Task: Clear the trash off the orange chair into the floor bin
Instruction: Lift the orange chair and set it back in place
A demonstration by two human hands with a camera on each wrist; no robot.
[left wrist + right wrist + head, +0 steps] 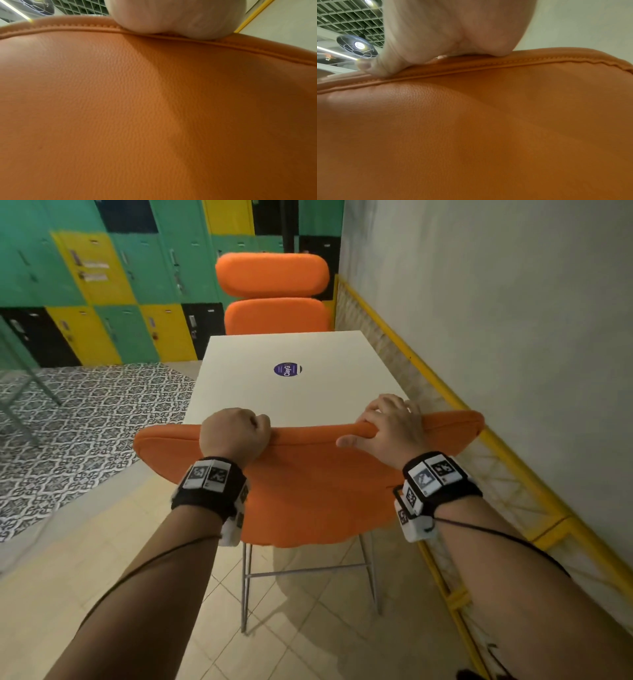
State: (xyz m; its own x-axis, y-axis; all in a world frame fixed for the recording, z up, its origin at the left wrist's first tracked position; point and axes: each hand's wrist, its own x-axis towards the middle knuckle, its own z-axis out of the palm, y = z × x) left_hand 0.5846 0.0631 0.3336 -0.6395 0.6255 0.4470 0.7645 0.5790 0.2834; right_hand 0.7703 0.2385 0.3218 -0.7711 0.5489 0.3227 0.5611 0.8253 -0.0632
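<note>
Both hands clasp the top edge of the orange chair [308,484], which is pushed against the white table [291,392].

Patterned floor tiles [85,419] lie open at left; left hand [234,436] keeps a fisted grip on the backrest rim, right hand [390,429] curls fingers over it; wall [513,320] and yellow rail [411,357] crowd the right. A second orange chair [274,296] and lockers [102,285] stand beyond.

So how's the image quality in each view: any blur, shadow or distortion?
Head: sharp, wide-angle bending at the edges, both hands clear on the chair. Left wrist: palm blurred, a shadow across the leather. Right wrist: palm soft, seam sharp.
</note>
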